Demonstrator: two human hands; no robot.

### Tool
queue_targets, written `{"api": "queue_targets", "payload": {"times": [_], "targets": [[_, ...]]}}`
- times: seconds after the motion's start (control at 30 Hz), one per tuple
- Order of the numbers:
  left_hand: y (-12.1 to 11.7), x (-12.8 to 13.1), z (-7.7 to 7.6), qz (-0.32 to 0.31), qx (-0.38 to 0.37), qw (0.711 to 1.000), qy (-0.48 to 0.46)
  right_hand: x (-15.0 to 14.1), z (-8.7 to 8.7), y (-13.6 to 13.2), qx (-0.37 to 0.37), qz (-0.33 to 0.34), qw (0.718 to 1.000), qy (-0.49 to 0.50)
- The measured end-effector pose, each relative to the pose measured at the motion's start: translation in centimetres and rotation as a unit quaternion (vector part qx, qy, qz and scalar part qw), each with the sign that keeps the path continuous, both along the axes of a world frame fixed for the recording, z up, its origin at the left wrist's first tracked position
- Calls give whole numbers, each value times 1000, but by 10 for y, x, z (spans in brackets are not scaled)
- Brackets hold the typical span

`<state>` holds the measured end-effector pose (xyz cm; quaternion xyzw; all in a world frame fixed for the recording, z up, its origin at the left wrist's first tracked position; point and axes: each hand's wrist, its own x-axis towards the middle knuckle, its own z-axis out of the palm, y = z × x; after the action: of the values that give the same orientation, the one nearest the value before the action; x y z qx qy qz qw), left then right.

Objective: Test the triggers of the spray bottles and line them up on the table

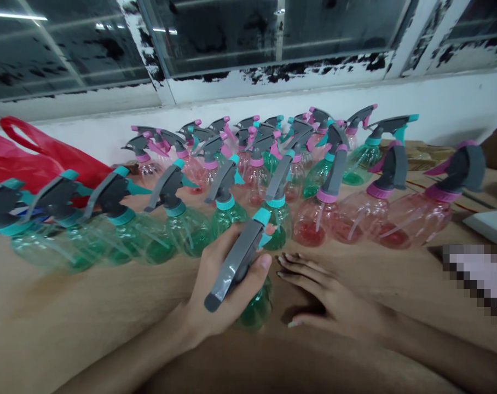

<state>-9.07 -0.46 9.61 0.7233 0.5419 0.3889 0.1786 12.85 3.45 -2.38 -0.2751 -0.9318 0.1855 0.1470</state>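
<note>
My left hand (215, 295) is wrapped round the neck of a green spray bottle (259, 306). Its grey trigger head has a teal nozzle that points away from me, and its clear green body stands on the table under the hand. Lying flat on the table just to the right, my right hand (326, 290) has its fingers stretched out and holds nothing. Directly beyond both hands runs a row of spray bottles, green ones with teal collars (189, 230) at the left and middle, pink ones with pink collars (314, 224) at the right.
More pink and green spray bottles (256, 175) crowd behind the front row, near the white wall (449, 93). A red plastic bag (47, 158) lies at the left. To the right are a white box-like object (490, 225), a cardboard piece (421, 153) and a pixelated patch over the wooden table (142, 306).
</note>
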Motion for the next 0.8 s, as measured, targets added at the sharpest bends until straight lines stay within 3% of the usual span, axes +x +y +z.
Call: {"api": "queue_targets", "payload": {"times": [0.17, 0.8], "targets": [[0, -1, -4, -45, 6, 999, -12, -1, 0, 0, 1, -4, 1000, 3], [2, -2, -8, -41, 2, 999, -29, -1, -2, 0, 17, -9, 1000, 9]]}}
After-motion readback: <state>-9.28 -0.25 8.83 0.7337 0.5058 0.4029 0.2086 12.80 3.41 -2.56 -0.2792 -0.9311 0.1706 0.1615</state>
